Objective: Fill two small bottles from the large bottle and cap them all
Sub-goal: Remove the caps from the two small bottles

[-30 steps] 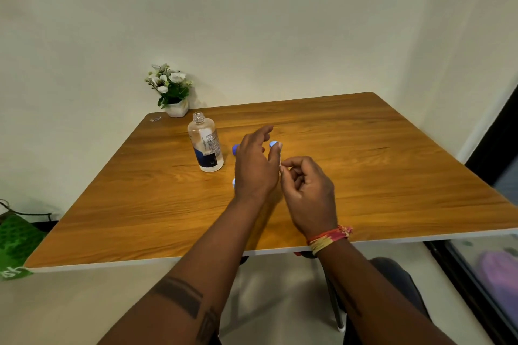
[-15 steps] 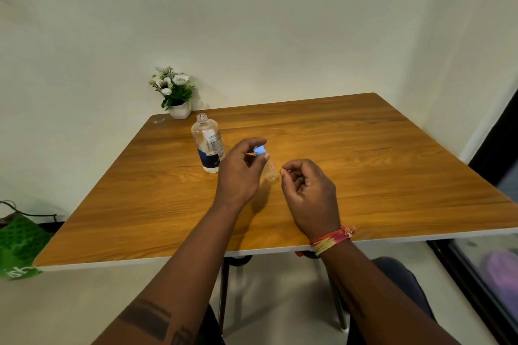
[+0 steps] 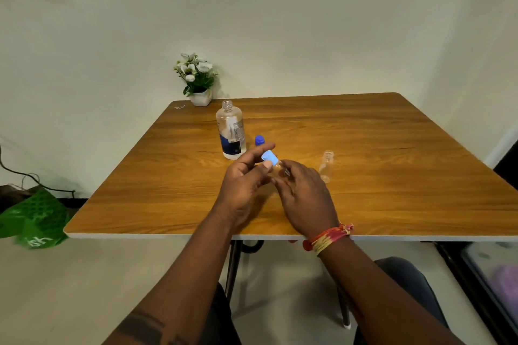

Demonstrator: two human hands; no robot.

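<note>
The large clear bottle [image 3: 231, 131] with a blue and white label stands uncapped on the wooden table [image 3: 364, 148]. A dark blue cap [image 3: 259, 140] sits just right of it. My left hand [image 3: 246, 179] pinches a light blue cap [image 3: 269, 157] on the neck of a small clear bottle [image 3: 279, 168]. My right hand [image 3: 302, 193] grips that small bottle's body, tilted between both hands above the table. A second small clear bottle [image 3: 326, 166] stands open and uncapped to the right of my hands.
A small white pot of white flowers [image 3: 197, 80] stands at the table's far left corner against the wall. A green bag [image 3: 33, 218] lies on the floor at the left. Dark furniture edges the right side.
My left hand brought the light blue cap onto the small bottle, which my right hand now grips and has lifted. The second small bottle has come into sight to the right.
</note>
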